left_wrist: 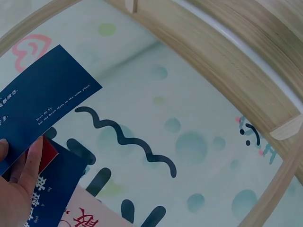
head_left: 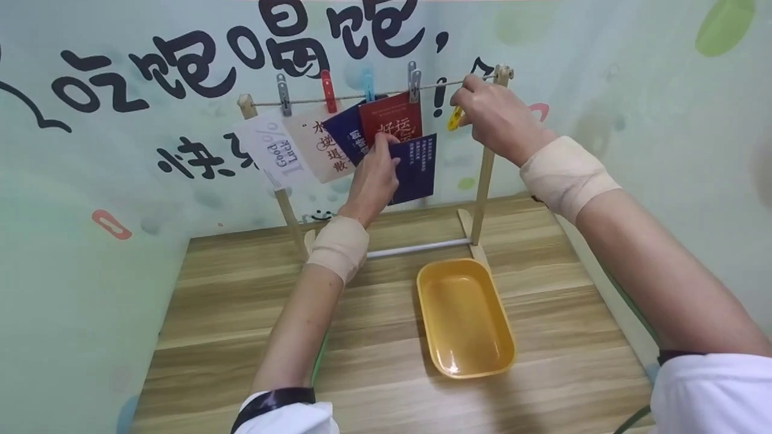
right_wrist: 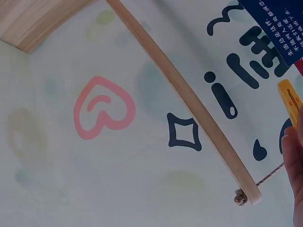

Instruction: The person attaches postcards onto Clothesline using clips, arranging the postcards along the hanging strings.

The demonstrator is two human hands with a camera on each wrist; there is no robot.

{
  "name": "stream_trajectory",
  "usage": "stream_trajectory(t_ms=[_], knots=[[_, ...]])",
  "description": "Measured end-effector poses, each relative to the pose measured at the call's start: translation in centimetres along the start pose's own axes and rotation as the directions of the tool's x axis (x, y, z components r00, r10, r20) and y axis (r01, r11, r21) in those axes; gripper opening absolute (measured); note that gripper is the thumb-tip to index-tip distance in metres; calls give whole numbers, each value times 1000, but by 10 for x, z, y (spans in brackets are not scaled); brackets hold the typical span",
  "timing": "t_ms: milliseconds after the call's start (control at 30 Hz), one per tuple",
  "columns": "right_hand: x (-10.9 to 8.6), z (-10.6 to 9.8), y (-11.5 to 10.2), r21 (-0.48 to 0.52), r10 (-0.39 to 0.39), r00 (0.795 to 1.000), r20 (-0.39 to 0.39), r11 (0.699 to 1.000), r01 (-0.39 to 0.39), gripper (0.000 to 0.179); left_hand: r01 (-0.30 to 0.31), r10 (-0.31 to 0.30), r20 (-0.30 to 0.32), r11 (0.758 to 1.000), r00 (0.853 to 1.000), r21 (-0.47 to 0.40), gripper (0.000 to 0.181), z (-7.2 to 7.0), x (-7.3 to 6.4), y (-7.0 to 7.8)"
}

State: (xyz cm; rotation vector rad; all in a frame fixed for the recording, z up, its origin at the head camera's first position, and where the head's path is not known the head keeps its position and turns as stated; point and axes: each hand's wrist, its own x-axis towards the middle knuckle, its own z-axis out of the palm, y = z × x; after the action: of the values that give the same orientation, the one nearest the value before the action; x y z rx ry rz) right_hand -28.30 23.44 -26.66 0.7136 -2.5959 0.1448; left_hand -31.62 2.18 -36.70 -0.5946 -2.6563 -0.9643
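My left hand pinches a dark blue card with white print; in the left wrist view the thumb lies on its face and fingers are behind it. The card hangs low, beside a red card clipped to a string. My right hand holds a yellow clothespin near the string's right end, apart from the blue card. Other cards on the string are a white card, a beige card and another dark blue card, partly covered by the red one.
Clothespins on the string include a grey one, a red one and a light blue one. A wooden frame carries the string before a printed wall. In front, a yellow tray sits on the wood-grain table.
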Motion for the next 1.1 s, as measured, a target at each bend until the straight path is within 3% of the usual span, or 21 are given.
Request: stream_trajectory(t_ms=[233,433,567,800,933,1100], knots=[[10,-14,-6,-35,47,999,15,998,-46,29,55,-55,-9,997,998,-57,29,-7,13,12],[13,-20,-12,-66,35,999,-24,997,-36,24,2,-4,-35,999,999,-46,26,-6,17,22],[18,-23,-15,-64,19,998,-59,998,-22,22,4,-6,-66,999,998,-38,24,-8,17,26],[23,-27,-18,-109,1,991,-137,994,-16,22,51,-65,-131,992,989,-112,26,-16,24,31],[26,-29,-19,-119,17,988,-151,992,-35,22,67,-94,-148,982,984,-174,26,-19,28,37],[31,-32,-21,-137,4,986,-166,990,-27,21,80,-114,-174,978,978,-193,25,-21,32,44]])
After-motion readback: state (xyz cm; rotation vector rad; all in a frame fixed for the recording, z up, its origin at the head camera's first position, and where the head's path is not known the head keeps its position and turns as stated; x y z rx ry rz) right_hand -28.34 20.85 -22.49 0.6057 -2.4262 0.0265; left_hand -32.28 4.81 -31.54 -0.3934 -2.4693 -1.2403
